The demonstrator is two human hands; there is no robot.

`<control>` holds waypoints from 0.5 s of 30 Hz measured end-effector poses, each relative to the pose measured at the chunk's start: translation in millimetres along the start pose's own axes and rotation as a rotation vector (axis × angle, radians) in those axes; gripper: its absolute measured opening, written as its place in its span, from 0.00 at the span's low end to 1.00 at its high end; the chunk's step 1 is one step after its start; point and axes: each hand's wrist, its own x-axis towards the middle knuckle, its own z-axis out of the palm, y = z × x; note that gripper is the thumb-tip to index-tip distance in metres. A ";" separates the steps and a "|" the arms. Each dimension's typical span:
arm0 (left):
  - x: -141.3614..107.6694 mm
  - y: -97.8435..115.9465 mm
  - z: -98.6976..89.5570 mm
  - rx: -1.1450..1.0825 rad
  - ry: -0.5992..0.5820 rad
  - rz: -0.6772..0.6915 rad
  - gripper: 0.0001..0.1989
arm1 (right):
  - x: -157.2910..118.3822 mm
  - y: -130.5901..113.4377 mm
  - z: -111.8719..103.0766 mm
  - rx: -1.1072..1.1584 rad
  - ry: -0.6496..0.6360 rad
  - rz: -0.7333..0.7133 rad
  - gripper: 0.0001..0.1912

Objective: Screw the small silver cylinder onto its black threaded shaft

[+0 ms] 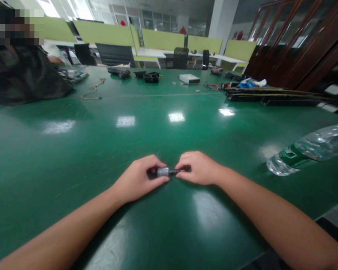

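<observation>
Near the front middle of the green table (146, 138), my left hand (142, 176) is closed round a small cylinder (163, 171), grey with a dark end, lying sideways. A thin dark threaded-looking piece (173, 172) runs from its right side to the fingertips of my right hand (195, 167). Those fingers are pinched on the thin piece, and a dark bit shows inside their curl. Whether the two pieces are joined cannot be made out.
A clear plastic bottle (304, 152) lies at the right. Along the far side are a white box (189, 78), black parts (151, 77), a cable (92, 92) and long dark strips (248, 96). A person in dark clothing (25, 71) leans in at far left.
</observation>
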 end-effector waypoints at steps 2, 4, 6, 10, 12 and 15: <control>-0.2 -0.7 0.2 -0.004 0.001 -0.001 0.11 | 0.0 -0.1 -0.3 -0.006 -0.004 0.002 0.06; -0.3 -1.3 0.3 -0.007 0.001 0.002 0.10 | 0.0 -0.5 -0.9 -0.009 -0.008 0.005 0.06; -0.4 -1.6 0.2 -0.005 -0.001 0.006 0.10 | -0.2 -0.9 -1.7 -0.008 -0.011 0.011 0.06; -0.6 -2.2 0.1 0.000 -0.004 0.009 0.11 | -1.0 -0.4 -3.5 0.001 -0.003 0.016 0.06; -0.7 -2.6 0.3 0.001 -0.007 0.006 0.11 | -1.8 0.6 -4.4 0.005 -0.001 0.022 0.05; -0.7 -2.7 0.4 -0.001 -0.004 0.005 0.11 | -3.2 2.2 -5.9 0.024 0.000 0.034 0.05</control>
